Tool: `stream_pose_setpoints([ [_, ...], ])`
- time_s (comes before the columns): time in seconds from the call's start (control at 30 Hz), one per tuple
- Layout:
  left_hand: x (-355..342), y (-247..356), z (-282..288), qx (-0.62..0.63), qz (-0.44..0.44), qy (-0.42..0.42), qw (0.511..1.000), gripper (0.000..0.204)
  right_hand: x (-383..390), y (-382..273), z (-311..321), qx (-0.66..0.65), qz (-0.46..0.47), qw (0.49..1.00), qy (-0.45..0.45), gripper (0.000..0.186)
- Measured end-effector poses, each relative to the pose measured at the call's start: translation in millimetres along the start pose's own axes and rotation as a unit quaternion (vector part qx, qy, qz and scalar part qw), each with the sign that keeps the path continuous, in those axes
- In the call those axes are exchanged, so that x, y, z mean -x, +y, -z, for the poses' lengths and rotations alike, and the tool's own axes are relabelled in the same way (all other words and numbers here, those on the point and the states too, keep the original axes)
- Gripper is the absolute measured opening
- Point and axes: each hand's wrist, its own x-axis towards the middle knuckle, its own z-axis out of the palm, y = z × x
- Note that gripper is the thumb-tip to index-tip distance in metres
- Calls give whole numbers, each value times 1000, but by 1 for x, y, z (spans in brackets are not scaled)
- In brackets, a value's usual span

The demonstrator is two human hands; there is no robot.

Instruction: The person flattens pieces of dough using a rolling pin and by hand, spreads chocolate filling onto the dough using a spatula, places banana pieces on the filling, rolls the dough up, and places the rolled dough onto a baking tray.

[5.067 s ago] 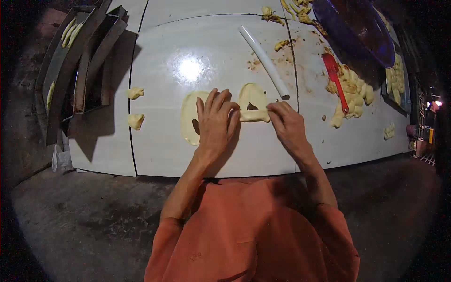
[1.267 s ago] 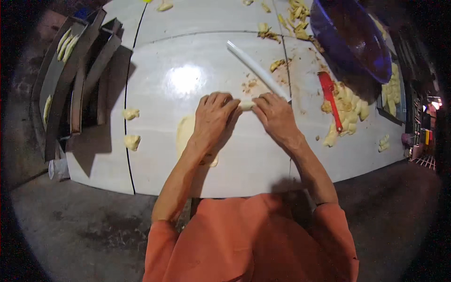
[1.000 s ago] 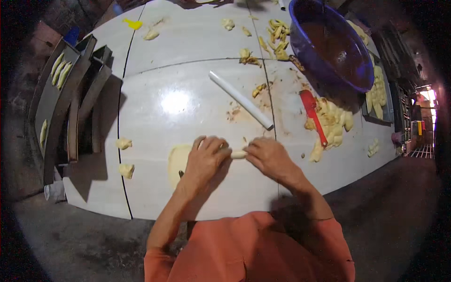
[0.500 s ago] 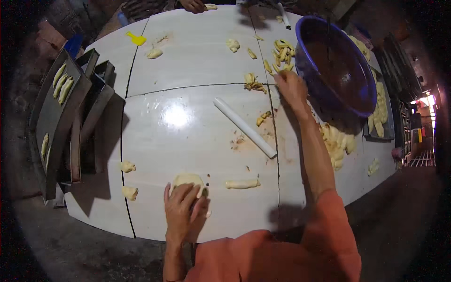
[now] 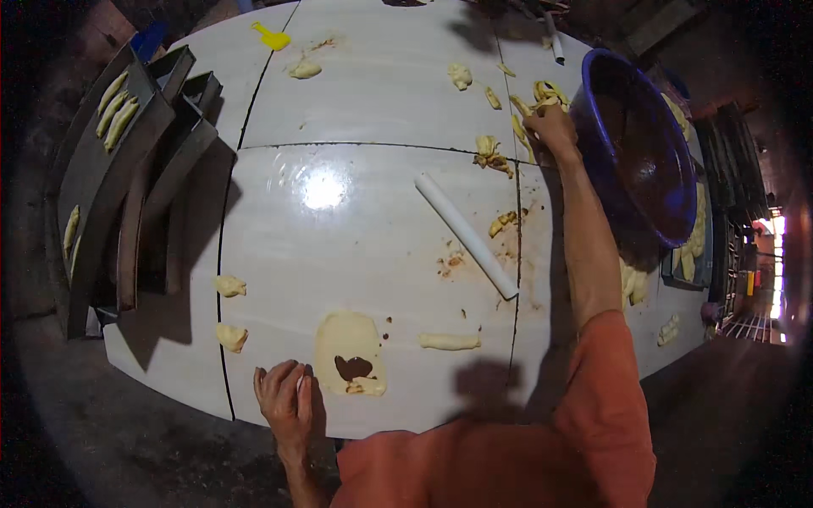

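My right hand (image 5: 552, 131) is stretched out to the far right, its fingers closed around a piece in a small heap of yellow banana strips (image 5: 550, 90). At the near edge, my left hand (image 5: 286, 401) rests with loosely bent fingers and holds nothing I can see. Just right of it lies a flat sheet of pale dough (image 5: 340, 333), with a dark brown smear of filling (image 5: 352, 367) and a few yellow bits near its lower end. A rolled dough piece (image 5: 449, 341) lies further right. Two dough lumps (image 5: 230, 286) sit at the left.
A white rolling pin (image 5: 466, 235) lies slantwise on the white tabletop (image 5: 339, 237). A large purple basin (image 5: 644, 152) with brown contents stands at the right. Metal trays (image 5: 118, 203), one holding dough rolls, lean at the left. A yellow plastic tool (image 5: 271, 36) lies at the back.
My left hand has moved off the dough sheet to its left, uncovering the brown filling. My right hand has closed in among the banana strips. The whole view has shifted slightly.
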Motion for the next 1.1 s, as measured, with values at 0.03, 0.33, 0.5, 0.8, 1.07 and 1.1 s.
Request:
stream_pose_setpoints([
  [0.03, -1, -2, 2, -4, -6, -8, 1000, 22, 4, 4, -2, -37, 4, 999, 8, 41],
  [0.33, -4, -12, -6, 26, -66, 4, 997, 22, 170, -29, 38, -365, 57, 915, -165, 32],
  [0.5, 3, -15, -4, 34, -111, -6, 993, 23, 331, -94, 33, -512, -85, 804, -290, 26],
  [0.8, 3, -30, -1, 69, -212, -60, 973, 22, 462, -136, -27, -426, 6, 853, -302, 32],
  [1.07, -26, -30, 6, 88, -295, -122, 944, 20, 477, -140, -23, -242, 181, 944, -130, 22],
  [1.1, -30, -30, 6, 91, -298, -124, 942, 20, 478, -136, -23, -240, 177, 946, -128, 22],
])
